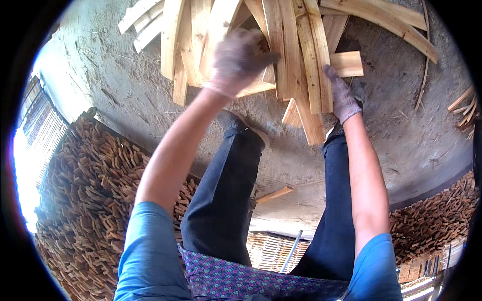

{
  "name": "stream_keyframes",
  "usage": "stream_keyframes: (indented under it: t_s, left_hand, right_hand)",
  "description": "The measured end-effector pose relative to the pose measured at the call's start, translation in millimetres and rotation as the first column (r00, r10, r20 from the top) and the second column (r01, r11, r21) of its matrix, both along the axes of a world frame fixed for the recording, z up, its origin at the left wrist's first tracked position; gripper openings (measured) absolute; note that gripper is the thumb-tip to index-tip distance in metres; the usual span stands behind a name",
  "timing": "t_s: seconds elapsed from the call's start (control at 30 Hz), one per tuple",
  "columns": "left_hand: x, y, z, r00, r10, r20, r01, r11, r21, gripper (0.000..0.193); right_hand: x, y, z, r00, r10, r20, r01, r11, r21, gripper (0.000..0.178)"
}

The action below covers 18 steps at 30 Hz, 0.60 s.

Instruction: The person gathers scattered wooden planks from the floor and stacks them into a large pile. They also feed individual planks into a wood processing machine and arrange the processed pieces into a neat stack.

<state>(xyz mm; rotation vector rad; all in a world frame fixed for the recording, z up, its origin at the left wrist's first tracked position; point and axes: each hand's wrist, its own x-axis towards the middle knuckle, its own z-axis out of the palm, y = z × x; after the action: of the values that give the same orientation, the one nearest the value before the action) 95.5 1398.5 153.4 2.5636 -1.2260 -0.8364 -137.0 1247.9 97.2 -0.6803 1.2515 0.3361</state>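
Observation:
My left hand (pixel 240 62), in a grubby pale glove, is over the middle of a spread of pale wooden boards (pixel 309 55). Motion smears its fingers; the thumb sticks out to the right, and a grip cannot be made out. Against the right edge of the long boards lies my right hand (pixel 342 95), also gloved, its visible fingers stretched forward and apart from any grip. A short wooden block (pixel 347 64) pokes out beyond its fingertips. The boards overlap, mostly pointing toward me, some slightly curved.
My shoes stand on the dusty concrete floor (pixel 401 135) just short of the boards. Heaped wood pieces (pixel 95 195) fill the left side, with another heap (pixel 437 215) at right. A loose stick (pixel 273 194) lies between my legs. Curved slats (pixel 396 22) are at the far right.

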Motion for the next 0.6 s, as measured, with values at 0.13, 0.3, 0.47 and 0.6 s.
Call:
stream_keyframes:
  t_s: [0.13, 0.3, 0.47, 0.6]
  left_hand:
    - [32.9, 18.5, 1.3, 0.94, 0.15, 0.306, -0.144, 0.989, -0.04, 0.082]
    - [59.7, 3.2, -29.0, 0.654, 0.679, -0.333, -0.706, 0.706, 0.054, 0.102]
    - [24.0, -4.2, -28.3, 0.697, 0.6, -0.393, -0.623, 0.778, 0.084, 0.077]
    - [11.0, -2.8, -16.6, 0.113, 0.567, -0.816, -0.75, 0.587, 0.304, 0.066]
  right_hand:
    - [-5.7, -0.2, -16.1, 0.996, -0.041, 0.08, 0.041, 0.999, 0.001, 0.087]
    - [3.3, 6.4, -13.0, 0.993, -0.01, 0.118, 0.016, 0.998, -0.053, 0.087]
    - [8.9, 4.2, 2.2, 0.998, 0.018, 0.058, -0.015, 0.999, -0.047, 0.087]
    - [-1.2, 6.1, 5.4, 0.991, 0.058, 0.123, -0.046, 0.994, -0.095, 0.1]
